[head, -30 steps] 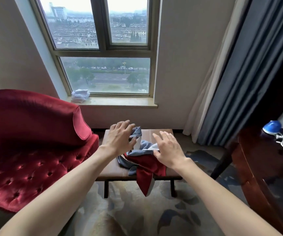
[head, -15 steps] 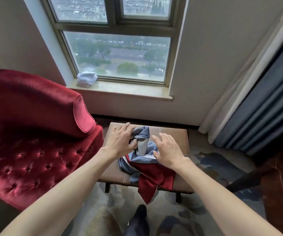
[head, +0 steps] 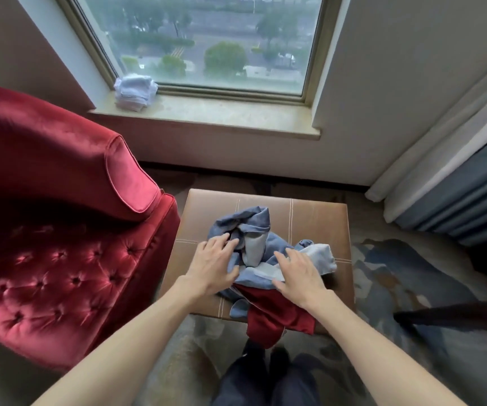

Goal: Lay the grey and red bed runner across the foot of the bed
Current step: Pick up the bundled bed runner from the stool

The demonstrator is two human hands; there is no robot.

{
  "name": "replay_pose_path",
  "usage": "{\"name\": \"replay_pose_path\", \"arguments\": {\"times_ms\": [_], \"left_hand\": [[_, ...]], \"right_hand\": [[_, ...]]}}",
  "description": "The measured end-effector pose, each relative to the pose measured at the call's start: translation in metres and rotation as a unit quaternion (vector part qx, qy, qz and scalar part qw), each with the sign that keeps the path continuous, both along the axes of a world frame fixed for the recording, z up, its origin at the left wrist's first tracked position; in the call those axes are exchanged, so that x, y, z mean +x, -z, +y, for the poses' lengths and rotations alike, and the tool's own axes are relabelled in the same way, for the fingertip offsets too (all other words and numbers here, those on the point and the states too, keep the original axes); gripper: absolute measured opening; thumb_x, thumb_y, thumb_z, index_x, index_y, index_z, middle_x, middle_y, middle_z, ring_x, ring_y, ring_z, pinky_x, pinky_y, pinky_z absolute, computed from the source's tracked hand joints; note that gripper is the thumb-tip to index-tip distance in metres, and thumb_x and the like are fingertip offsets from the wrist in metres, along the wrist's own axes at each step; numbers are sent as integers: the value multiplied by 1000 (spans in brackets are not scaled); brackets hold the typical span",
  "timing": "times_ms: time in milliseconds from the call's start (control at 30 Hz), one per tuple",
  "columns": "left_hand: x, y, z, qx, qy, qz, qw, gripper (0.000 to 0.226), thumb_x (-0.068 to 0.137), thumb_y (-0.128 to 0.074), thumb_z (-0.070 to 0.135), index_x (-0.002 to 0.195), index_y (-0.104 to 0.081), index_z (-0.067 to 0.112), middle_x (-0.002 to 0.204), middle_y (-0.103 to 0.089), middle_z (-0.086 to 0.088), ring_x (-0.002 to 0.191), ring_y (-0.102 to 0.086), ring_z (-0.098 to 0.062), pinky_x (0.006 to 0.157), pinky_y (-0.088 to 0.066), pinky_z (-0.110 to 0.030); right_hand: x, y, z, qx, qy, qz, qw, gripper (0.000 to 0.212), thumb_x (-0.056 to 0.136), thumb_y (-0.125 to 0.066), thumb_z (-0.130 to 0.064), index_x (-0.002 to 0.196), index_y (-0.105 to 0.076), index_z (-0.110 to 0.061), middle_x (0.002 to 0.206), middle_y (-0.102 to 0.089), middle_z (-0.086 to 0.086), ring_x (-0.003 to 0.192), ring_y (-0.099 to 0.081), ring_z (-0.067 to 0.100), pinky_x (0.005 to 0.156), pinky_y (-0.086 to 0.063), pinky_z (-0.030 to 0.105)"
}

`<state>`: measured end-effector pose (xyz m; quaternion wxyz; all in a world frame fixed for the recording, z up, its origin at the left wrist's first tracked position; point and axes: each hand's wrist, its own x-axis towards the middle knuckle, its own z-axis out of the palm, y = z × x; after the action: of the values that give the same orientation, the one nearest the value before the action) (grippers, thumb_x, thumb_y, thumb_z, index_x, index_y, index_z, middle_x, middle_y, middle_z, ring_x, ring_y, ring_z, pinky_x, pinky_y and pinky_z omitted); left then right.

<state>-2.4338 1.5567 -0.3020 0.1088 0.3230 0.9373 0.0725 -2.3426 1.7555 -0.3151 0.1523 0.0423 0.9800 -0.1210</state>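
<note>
Bed runner (head: pixel 265 259): bunched in a loose heap on top of padded brown stool (head: pixel 318 218), not spread out. Grey folds piled toward the window side and the middle. Pale lining showing in two places. Red part at the near edge, draped over the stool's front and hanging toward the floor.

Left hand (head: pixel 213 265): palm down on the left side of the heap, fingers spread and only slightly bent, tips touching the grey folds. No pinch or curl round the cloth visible; loose, flat contact.

Right hand (head: pixel 301 273): palm down on the right side of the heap, fingers straight and close together, lying over grey cloth and pale lining. Likewise flat, nothing clasped. Thumb near the line between grey and red.

Bare forearms (head: pixel 136 341) reaching in from the bottom corners. Dark trousers (head: pixel 242 382) at the bottom edge, just in front of the stool.

Stool: stitched seams across the top, standing on patterned carpet (head: pixel 412 273) below the windowsill (head: pixel 221 115). Red tufted armchair (head: pixel 60 230) just beside it on the left. Small stack of folded white cloths (head: pixel 135 90) on the sill's left end, against the window (head: pixel 207 39) frame. Pale and blue-grey curtains (head: pixel 456 200) at right. Dark blurred shape (head: pixel 456 315) at the right edge, not identifiable.
</note>
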Motion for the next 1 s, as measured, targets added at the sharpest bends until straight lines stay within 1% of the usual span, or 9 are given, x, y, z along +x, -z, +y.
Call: {"name": "replay_pose_path", "arguments": {"times_ms": [133,233,300,467,567,633,767,900,1000], "left_hand": [[-4,54,-1,-43,-13,-41,998,68,79,-53,44,141,-36,22,149,-33,-7,137,-29,-22,105,-32,-43],[0,101,0,-96,-14,-75,992,73,80,-51,48,144,-29,23,154,-21,-8,141,-19,-23,108,-28,-49],[6,135,2,-110,-30,-93,989,76,79,-53,51,145,-26,23,156,-15,-8,143,-14,-24,109,-25,-52],[11,201,11,-106,-62,-105,987,84,72,-67,51,144,-34,22,156,-17,-14,142,-18,-34,103,-27,-65],[2,229,10,-131,-115,-106,979,96,68,-70,54,147,-23,26,156,-8,-18,142,-7,-39,99,-21,-73],[-6,246,9,-137,-150,-117,972,101,67,-69,53,149,-15,29,156,2,-18,142,1,-40,98,-18,-75],[-22,271,12,-102,-215,-147,960,102,69,-68,53,148,-8,32,155,11,-16,141,6,-42,100,-17,-75],[-41,285,18,-64,-252,-182,948,101,71,-66,60,148,-5,36,153,19,-13,141,9,-43,103,-17,-70],[-49,294,23,-31,-251,-178,951,90,75,-69,50,147,-19,31,153,10,-17,140,-1,-41,106,-26,-61]], "right_hand": [[-9,46,3,-22,3,-46,999,77,80,-64,-49,142,-32,-15,138,-42,15,128,-38,31,107,-29,37],[-13,82,6,-18,-7,-59,998,85,78,-64,-53,144,-26,-15,144,-35,17,132,-32,31,110,-26,38],[-16,106,6,-12,-15,-62,998,89,77,-66,-52,145,-23,-15,147,-29,20,135,-27,32,112,-22,40],[-21,173,4,29,-23,-81,996,105,73,-71,-53,149,-9,-14,155,-4,26,143,-7,40,115,-7,50],[-27,208,5,49,-29,-101,993,118,65,-73,-59,150,-4,-16,155,4,26,142,-2,43,112,-6,56],[-31,227,9,57,-23,-109,992,120,64,-74,-59,150,-2,-17,154,7,27,142,0,44,111,-7,59],[-46,253,23,82,-4,-95,992,109,71,-69,-45,151,-2,-16,153,8,31,141,4,47,109,-8,63],[-66,270,36,82,25,-129,988,112,71,-64,-61,150,3,-17,153,6,32,142,2,46,110,-10,60],[-75,279,37,78,30,-154,984,117,68,-65,-64,150,4,-17,151,-8,29,141,-8,40,108,-17,58]]}}
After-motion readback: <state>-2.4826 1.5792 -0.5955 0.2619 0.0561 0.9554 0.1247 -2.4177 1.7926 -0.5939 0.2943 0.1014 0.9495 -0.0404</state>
